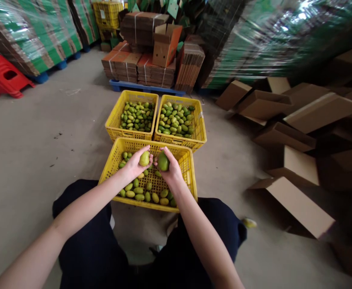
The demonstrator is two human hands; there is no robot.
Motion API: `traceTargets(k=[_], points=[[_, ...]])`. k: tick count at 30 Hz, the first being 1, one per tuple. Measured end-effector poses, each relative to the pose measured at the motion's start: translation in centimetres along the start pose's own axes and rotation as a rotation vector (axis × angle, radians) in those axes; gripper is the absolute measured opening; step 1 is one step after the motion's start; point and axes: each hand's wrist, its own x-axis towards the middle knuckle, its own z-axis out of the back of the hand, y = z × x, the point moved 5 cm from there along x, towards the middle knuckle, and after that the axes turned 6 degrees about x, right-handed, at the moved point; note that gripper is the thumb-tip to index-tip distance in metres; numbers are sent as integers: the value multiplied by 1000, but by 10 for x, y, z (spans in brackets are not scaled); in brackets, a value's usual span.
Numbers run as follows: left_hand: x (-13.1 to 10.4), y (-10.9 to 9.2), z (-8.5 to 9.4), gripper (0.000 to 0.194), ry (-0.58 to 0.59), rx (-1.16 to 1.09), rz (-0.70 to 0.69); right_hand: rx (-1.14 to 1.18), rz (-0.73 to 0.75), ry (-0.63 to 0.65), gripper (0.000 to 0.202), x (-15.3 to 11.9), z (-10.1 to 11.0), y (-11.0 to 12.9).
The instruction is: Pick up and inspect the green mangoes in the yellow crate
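My left hand (135,163) is closed around a yellow-green mango (144,158). Beside it, my right hand (172,168) grips a darker green mango (163,161). Both hands are over the near yellow crate (192,172), a little apart from each other. Inside that crate, more green and yellowish mangoes (139,196) lie along the near side and at the left, with some of the perforated floor showing. Part of the crate's contents is hidden behind my hands and forearms.
Two yellow crates of mangoes, a left one (113,120) and a right one (200,128), adjoin the far side. Behind them, flattened cartons (156,70) sit on a blue pallet (147,86). Open cardboard boxes (302,202) lie at right; a red stool (4,74) stands far left.
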Motion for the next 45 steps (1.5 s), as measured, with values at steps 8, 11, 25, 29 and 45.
traceTargets(k=[8, 11, 25, 29, 45], points=[[8, 4, 5, 33, -30, 5, -29, 4, -20, -92, 28, 7, 8, -7], [8, -2, 10, 26, -92, -25, -80, 14, -31, -144, 25, 8, 12, -4], [-1, -3, 2, 10, -46, 8, -16, 77, -147, -90, 16, 6, 9, -9], [4, 2, 4, 31, 24, 52, 19, 94, -185, -52, 26, 6, 7, -12], [4, 0, 5, 35, -7, -90, 14, 53, -143, -81, 12, 4, 5, -10]])
